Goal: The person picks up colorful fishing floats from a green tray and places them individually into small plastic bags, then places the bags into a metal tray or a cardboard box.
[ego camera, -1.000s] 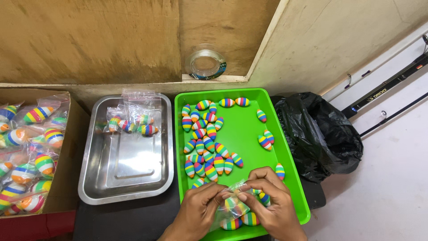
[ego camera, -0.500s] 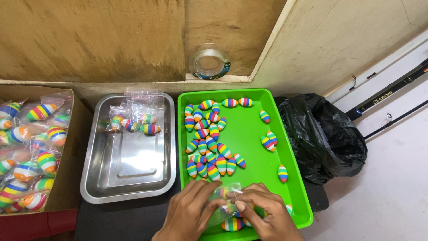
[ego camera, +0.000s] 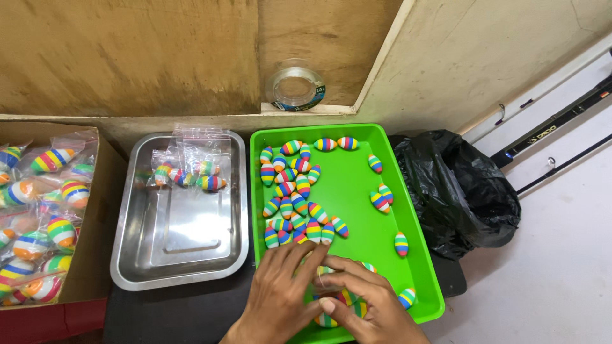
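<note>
A dark counter point(ego camera: 172, 312) stands against a bare plywood wall point(ego camera: 127, 57) and carries 2 trays side by side. Nearest the camera, the left hand point(ego camera: 280, 296) and right hand point(ego camera: 363, 302) meet over the near end of the green plastic tray point(ego camera: 357, 210). Both close around a small clear bag of striped floats point(ego camera: 341, 304), apparently pressing it against the tray floor to steady it. Loose striped floats point(ego camera: 296, 197), smooth and oval, lie clustered along the tray's left side, within easy reach. Left of it, the steel tray point(ego camera: 172, 248) holds filled clear bags point(ego camera: 188, 169) at its far end. A cardboard box point(ego camera: 95, 223) of larger bagged floats sits at far left, a black plastic bag point(ego camera: 456, 191) at right. A clear spool point(ego camera: 296, 86) rests on the far ledge.
</note>
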